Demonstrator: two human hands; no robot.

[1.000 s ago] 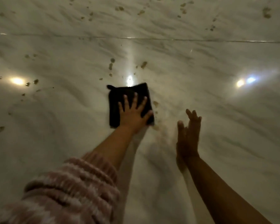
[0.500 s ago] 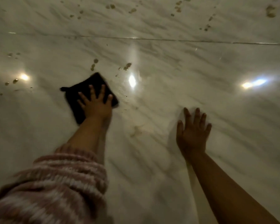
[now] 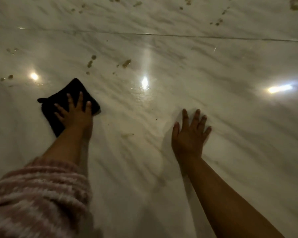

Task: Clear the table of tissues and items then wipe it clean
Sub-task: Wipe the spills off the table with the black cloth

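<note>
A black folded cloth (image 3: 62, 98) lies flat on the white marble table (image 3: 230, 134), left of the middle. My left hand (image 3: 76, 112) presses down on the cloth with its fingers spread and straight. My right hand (image 3: 189, 134) rests flat on the bare marble to the right, fingers spread, holding nothing. Brown stain spots (image 3: 126, 63) sit just beyond the cloth. A faint smear (image 3: 126, 135) lies between my two hands.
More brown spots (image 3: 218, 21) dot the far part of the table past a thin seam line (image 3: 179, 35), and others sit at the far left (image 3: 10, 76). Bright lamp reflections (image 3: 144, 81) glare on the glossy top. My pink striped sleeve (image 3: 38, 194) fills the lower left.
My left hand has slid the cloth from the middle of the table to the left, turning it slightly. My right hand has gone from edge-on to flat on the marble.
</note>
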